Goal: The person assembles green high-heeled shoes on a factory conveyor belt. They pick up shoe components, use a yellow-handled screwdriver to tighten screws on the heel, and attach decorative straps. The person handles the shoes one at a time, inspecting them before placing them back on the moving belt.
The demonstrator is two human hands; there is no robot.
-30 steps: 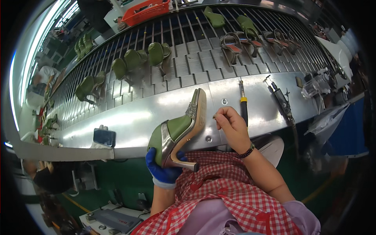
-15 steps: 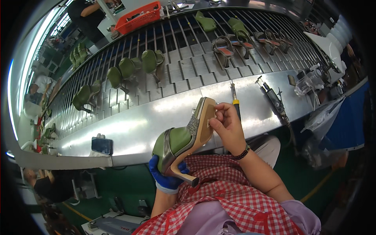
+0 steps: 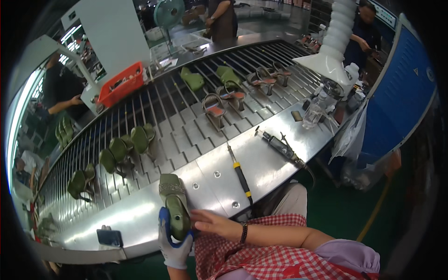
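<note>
A green high-heeled shoe (image 3: 172,186) with a glittery band at the toe is in my left hand (image 3: 175,249), which wears a blue and white glove. Its fingers wrap round the heel end. A green shoe last (image 3: 178,219) with a small round hole on top fills the shoe, toe pointing away from me. Bare and empty, my right hand (image 3: 219,226) has its fingers stretched out beside the shoe's right side; whether the tips touch it I cannot tell.
Beyond the metal ledge (image 3: 205,175) runs a slatted conveyor (image 3: 172,123) with green shoes (image 3: 119,148) and strappy sandals (image 3: 214,107). On the ledge lie a yellow-black pen-like tool (image 3: 240,177), an air tool (image 3: 282,147) and a phone (image 3: 109,237). A white duct (image 3: 329,51) hangs right.
The shoe has turned from showing its sole to showing its top, and moved left. My right hand has left the sole and opened. The view has swung right.
</note>
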